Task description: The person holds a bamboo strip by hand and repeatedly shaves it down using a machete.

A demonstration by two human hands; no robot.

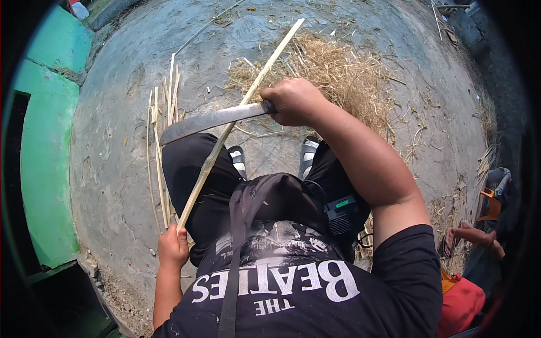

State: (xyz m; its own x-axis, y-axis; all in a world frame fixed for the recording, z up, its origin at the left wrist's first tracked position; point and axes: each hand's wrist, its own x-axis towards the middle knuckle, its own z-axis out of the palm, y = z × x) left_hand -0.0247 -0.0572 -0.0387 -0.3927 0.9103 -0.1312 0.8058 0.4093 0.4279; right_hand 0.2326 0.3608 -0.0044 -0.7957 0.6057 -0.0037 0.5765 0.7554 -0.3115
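1 pale strip (222,141): left hand (173,248) pinches its near end. 1 machete (208,121): right hand (297,100) clenches the handle (266,107), blade (191,126) crossing the strip.

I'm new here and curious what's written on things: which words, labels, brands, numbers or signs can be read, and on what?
Black T-shirt: large white lettering in two lines, clear enough to read, upside down in this view; I won't copy its wording.
Black device: small marks on its green panel and pale ones below, too small to read.
Long knife: no lettering I can make out.
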